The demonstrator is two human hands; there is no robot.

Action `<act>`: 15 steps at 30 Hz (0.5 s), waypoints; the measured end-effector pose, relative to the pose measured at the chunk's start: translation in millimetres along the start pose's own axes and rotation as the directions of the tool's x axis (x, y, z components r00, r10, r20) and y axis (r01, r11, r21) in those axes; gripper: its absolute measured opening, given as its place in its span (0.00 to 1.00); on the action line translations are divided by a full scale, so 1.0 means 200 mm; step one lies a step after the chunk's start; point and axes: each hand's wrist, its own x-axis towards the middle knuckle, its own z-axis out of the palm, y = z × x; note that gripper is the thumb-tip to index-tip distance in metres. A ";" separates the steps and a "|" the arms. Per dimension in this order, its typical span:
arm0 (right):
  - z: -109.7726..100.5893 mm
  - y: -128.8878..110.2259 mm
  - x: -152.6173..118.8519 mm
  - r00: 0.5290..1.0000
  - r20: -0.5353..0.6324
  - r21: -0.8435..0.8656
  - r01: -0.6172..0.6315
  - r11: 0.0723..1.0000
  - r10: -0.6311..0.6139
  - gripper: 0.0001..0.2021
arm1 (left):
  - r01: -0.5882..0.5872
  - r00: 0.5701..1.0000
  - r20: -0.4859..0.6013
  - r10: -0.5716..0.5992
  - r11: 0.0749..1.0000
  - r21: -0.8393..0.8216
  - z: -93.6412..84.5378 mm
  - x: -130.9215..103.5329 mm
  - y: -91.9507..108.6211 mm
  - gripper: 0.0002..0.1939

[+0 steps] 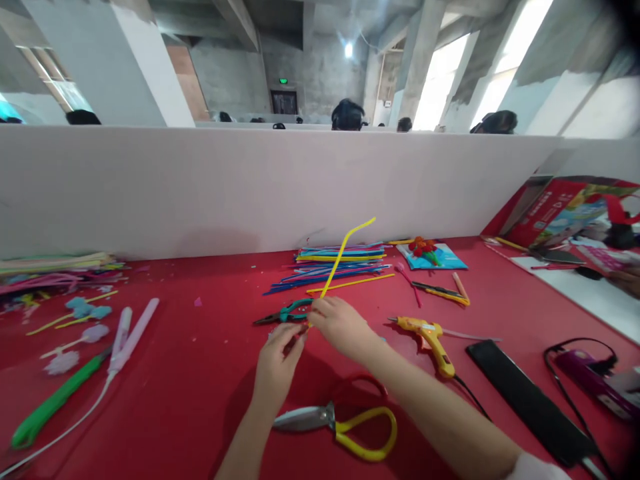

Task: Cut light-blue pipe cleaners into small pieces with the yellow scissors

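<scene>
A yellow pipe cleaner (336,265) rises from between my hands, its upper end bent over to the right. My right hand (343,325) is closed around its lower part. Just below and to the left, my left hand (280,357) has thumb and fingertips pinched at the bottom end, which the fingers mostly hide. Behind the hands lie teal-handled pliers (289,312), partly covered by my right hand. Under my forearms rest large scissors (327,418) with one yellow and one red handle loop.
Colourful pipe cleaners (345,261) lie along the white partition (240,193). Right are a yellow glue gun (425,337), a black slab (525,397) and a blue packet (447,257). Left are a pink hair straightener (127,340), a green-handled tool (57,402) and more pipe cleaners (60,273).
</scene>
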 end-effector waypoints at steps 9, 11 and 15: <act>-0.03 -0.06 -0.01 0.997 -0.073 0.024 -0.009 1.000 0.011 0.04 | 0.081 0.997 0.004 -0.082 0.990 0.114 0.02 0.01 -0.01 0.11; -0.06 -0.04 -0.02 0.997 -0.081 0.018 0.003 1.000 -0.002 0.04 | 0.057 0.998 0.006 -0.059 0.982 0.182 0.02 0.02 0.03 0.10; -0.12 0.01 -0.05 0.995 -0.098 0.040 0.008 0.999 -0.004 0.07 | 0.030 0.995 0.082 -0.050 0.972 0.232 0.04 0.08 0.12 0.06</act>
